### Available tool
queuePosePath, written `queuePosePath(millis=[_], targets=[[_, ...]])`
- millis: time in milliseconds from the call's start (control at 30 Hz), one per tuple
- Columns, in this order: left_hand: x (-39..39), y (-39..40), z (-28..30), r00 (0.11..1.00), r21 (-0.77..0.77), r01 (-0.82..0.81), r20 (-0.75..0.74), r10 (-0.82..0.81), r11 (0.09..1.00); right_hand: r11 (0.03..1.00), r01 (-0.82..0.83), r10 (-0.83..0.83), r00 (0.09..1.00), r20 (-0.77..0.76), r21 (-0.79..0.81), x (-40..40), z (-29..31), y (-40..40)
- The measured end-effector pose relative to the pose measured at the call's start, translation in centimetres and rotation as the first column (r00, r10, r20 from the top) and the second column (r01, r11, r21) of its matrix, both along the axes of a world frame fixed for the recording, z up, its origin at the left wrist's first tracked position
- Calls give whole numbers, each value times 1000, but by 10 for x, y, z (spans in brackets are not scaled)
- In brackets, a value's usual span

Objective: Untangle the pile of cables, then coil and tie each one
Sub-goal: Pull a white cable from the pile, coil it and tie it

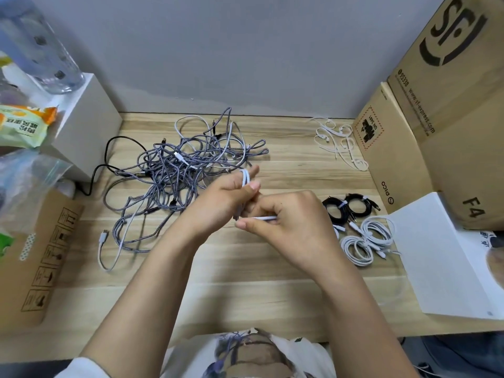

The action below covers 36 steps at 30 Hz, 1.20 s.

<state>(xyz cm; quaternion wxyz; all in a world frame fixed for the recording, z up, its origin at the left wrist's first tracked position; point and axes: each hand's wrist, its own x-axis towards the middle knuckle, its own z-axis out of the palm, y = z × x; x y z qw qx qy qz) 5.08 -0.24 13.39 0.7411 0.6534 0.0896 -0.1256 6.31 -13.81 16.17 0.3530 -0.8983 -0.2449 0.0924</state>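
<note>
The left hand (223, 197) is raised over the wooden surface (245, 282), just right of the tangled pile of cables (174, 170), which I take as landmark. Its fingers are curled and grip a white cable (245, 178); a loop of it goes over the fingers near the index finger and thumb. The right hand (294, 227) is touching the left one, a bit nearer to the person. Its thumb and index finger pinch a straight piece of the same white cable approx. at the middle between both hands; other fingers are curled in.

The pile itself is mostly grey braided cables w/ some white ones and one black cable (109, 159) at its left edge. It lies at the far-left part of the surface, still tangled.

Far right of the pile, two coiled black cables (349, 207) w/ white ties lie side by side, and just nearer than them are coiled white cables (365, 241). A bunch of white ties (338, 143) lies right of the pile near the wall, next to a cardboard box (395, 148). Left of the pile stands a white box (87, 124) w/ a clear bottle (41, 45) on top.
</note>
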Motion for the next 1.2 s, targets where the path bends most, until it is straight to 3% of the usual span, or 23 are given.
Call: queuePosePath(millis=[100, 200, 300, 433, 633, 733, 833, 900, 1033, 1133, 1200], targets=[[0, -1, 7, 994, 102, 102, -38, -99, 990, 992, 54, -56, 998, 12, 113, 0, -1, 1], [-7, 2, 7, 967, 63, 255, -16, -254, 965, 965, 104, -104, 995, -14, 241, 4, 3, -5], [-8, 7, -2, 947, -126, 317, -9, -320, 940, 904, 156, -133, 988, -85, 399, 9, 4, -10], [-10, 9, -2, 922, -438, 388, 170, -349, 811, 841, 110, -74, 993, -88, 529, 14, 0, -8], [-6, 8, 10, 887, -712, 461, 382, -258, 529, 858, 45, -12, 998, -69, 512, 19, -6, -7], [0, 9, 21, 921, -767, 382, 359, -149, 516, 906, 39, 10, 994, -113, 423, 15, -10, -3], [5, 14, 28, 956, -830, 266, 293, -21, 491, 979, 11, 12, 994, -112, 204, 12, -14, -1], [7, 12, 30, 967, -824, 140, 232, 102, 549, 997, -41, 47, 994, -103, 63, 8, -13, -1], [6, 5, 16, 920, -560, -168, 207, 333, 811, 983, -109, 105, 994, -39, -147, 4, -6, -2], [8, 1, 10, 943, -346, -188, 198, 268, 919, 982, -139, 146, 988, 49, -126, 0, 2, -3], [5, 1, 6, 977, -187, -123, 147, 152, 975, 993, -121, 122, 987, 100, -17, -2, 3, -2]])
